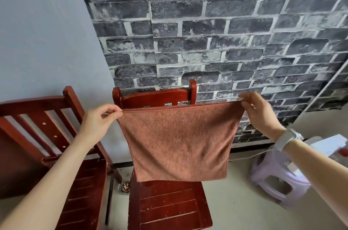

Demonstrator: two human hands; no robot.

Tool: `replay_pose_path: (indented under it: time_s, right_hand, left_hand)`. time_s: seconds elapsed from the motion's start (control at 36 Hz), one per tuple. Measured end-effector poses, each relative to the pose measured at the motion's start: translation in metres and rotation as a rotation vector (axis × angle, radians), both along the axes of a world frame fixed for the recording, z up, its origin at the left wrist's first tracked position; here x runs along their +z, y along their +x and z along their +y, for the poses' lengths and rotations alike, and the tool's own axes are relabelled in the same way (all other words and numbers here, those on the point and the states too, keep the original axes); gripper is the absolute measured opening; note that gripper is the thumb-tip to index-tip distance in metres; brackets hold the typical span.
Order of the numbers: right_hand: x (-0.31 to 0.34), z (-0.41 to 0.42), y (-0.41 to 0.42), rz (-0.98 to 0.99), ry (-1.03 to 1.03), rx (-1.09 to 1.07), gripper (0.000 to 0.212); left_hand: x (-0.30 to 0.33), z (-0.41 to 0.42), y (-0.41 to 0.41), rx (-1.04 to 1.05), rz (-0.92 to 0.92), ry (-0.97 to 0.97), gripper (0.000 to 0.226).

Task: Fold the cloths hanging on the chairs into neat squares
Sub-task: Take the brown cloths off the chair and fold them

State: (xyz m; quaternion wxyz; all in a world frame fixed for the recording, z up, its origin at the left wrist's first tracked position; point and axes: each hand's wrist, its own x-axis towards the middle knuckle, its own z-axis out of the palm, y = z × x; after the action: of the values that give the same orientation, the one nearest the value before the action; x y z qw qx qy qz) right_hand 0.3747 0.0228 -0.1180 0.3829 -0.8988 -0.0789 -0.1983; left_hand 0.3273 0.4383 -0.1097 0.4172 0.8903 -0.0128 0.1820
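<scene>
— While the cloth (180, 141) hangs flat in the air over the mid chair (165, 205), where's the job at?

— Start of the fold, I'd say. Left hand (98, 120) pinches one top corner, right hand (259, 113) the other, top edge taut, btwn them. Not on the chair back now, just in front of it.

— Next?

— Prob. bring the corners together, halve it, keep edges matched. Needs both pinches kept. Other chair (37, 116) at left shows no cloth.

Cloth (180, 141) hides middle chair (169, 207) back slats; left chair (37, 116), lilac stool (278, 182) cut off/partly covered.
</scene>
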Motion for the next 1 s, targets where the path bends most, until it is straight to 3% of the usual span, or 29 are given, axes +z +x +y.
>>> replay_pose_path:
  time_s: [0.11,0.28,0.39,0.61,0.75,0.86,1.0]
  right_hand:
    - [-0.001,-0.002,0.001,-0.047,-0.164,0.053,0.023]
    - [-0.012,-0.003,0.007,-0.084,-0.285,0.077,0.014]
    - [-0.023,0.001,0.016,-0.091,-0.333,0.099,0.013]
    - [-0.066,0.033,0.061,0.102,-0.353,0.069,0.017]
    - [-0.083,0.056,0.088,0.139,-0.343,-0.045,0.021]
    - [-0.107,0.06,0.098,0.291,-0.468,0.05,0.021]
    - [-0.129,0.069,0.104,0.306,-0.435,0.037,0.022]
  left_hand:
    - [-0.002,0.002,-0.003,-0.038,-0.01,0.022,0.046]
    - [-0.019,0.01,0.004,-0.025,-0.01,0.22,0.013]
    - [-0.032,0.012,0.015,0.026,-0.015,0.352,0.009]
    - [-0.076,0.026,0.054,0.126,0.187,0.432,0.014]
    - [-0.088,0.029,0.071,0.206,0.089,0.437,0.013]
    - [-0.111,0.038,0.067,0.055,0.163,0.56,0.011]
    - [-0.127,0.048,0.073,0.074,0.171,0.519,0.01]
